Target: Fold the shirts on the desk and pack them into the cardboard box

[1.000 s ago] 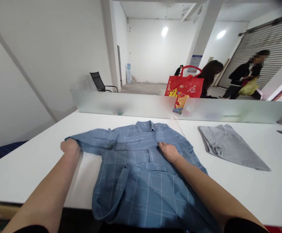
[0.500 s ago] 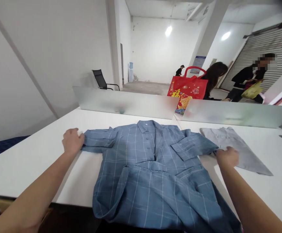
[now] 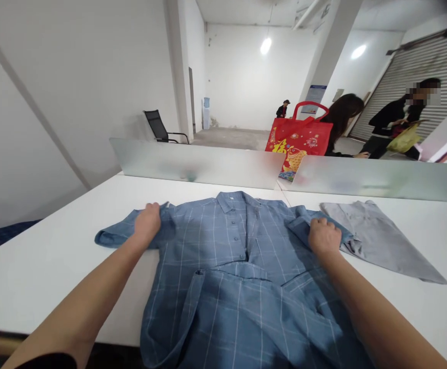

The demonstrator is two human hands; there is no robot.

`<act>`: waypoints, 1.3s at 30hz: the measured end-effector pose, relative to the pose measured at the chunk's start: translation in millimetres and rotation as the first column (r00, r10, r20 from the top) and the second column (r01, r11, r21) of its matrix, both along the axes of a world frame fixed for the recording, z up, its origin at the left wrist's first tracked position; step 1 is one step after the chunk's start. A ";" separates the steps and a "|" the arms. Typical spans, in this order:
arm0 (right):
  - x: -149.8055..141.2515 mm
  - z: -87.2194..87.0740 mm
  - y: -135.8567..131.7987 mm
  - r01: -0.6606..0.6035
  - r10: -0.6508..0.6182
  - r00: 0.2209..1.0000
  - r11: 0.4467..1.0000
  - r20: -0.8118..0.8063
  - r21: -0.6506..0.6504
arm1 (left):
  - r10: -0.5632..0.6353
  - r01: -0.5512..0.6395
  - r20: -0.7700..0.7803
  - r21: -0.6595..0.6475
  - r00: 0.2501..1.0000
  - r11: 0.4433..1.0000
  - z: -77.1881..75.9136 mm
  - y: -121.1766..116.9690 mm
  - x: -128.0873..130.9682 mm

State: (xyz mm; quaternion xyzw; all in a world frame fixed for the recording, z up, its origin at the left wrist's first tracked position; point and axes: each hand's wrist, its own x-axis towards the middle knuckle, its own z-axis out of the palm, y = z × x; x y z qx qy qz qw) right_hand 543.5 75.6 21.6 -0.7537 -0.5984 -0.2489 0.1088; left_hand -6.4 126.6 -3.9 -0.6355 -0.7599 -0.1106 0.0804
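A blue shirt (image 3: 204, 230) with thin white checks lies on the white table (image 3: 104, 277), its collar at the far end and a row of buttons down the front. Across its lower half lies more of the same checked cloth; whether it is part of the shirt I cannot tell. My left hand (image 3: 147, 224) is closed on the sleeve at the left, whose end spreads out past the hand. At the right, my right hand (image 3: 324, 236) grips the other sleeve, with its fingertips hidden in the cloth.
A folded grey garment (image 3: 385, 241) lies right of the shirt. Frosted partitions (image 3: 196, 163) line the table's far edge, with a red bag (image 3: 300, 136) at their gap. Beyond are people (image 3: 342, 123), a black chair (image 3: 156, 125) and a water dispenser (image 3: 206, 113).
Both hands have moved inward from the sleeve ends toward the shirt body. The left sleeve's end now flares outward past my left hand, and the right sleeve is bunched under my right hand.
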 end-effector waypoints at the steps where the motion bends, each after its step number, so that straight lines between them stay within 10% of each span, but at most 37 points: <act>1: -3.3 4.8 2.1 0.001 0.000 0.999 1.000 -0.036 0.026 | 0.092 -0.092 0.005 0.054 0.996 0.994 1.0 4.1 -9.1; 4: -35.3 12.9 13.6 -0.163 0.095 0.913 0.976 -0.396 -0.143 | 0.156 -0.148 -0.034 0.178 0.987 0.973 -2.8 16.0 -24.5; 10: -124.9 -9.5 49.2 -0.402 0.049 0.684 0.858 -0.727 -0.320 | -0.255 0.266 0.099 -0.116 0.962 0.957 -18.5 39.1 -8.8; 17: -161.8 -5.1 87.2 -0.477 0.311 0.604 0.879 -0.734 -0.020 | -0.152 0.166 0.113 -0.128 0.982 0.978 4.9 64.2 -2.8; 22: -169.9 20.0 95.3 -0.682 0.626 0.452 0.702 -0.636 0.206 | 0.049 -0.055 0.103 0.052 0.993 0.997 31.4 69.9 5.2; 28: -156.5 12.9 16.5 -0.717 0.417 0.582 0.669 -0.698 -0.198 | -0.401 0.411 0.260 0.018 0.879 0.912 29.5 -9.3 36.0; 34: -124.4 5.5 -90.8 -0.753 0.232 0.591 0.502 -0.773 -0.425 | -0.303 0.469 0.531 -0.209 0.791 0.858 10.4 -106.9 38.2; 39: -114.8 12.2 -130.3 -0.751 0.239 0.609 0.480 -0.756 -0.454 | -0.399 0.670 0.737 -0.097 0.546 0.736 42.0 -156.1 29.5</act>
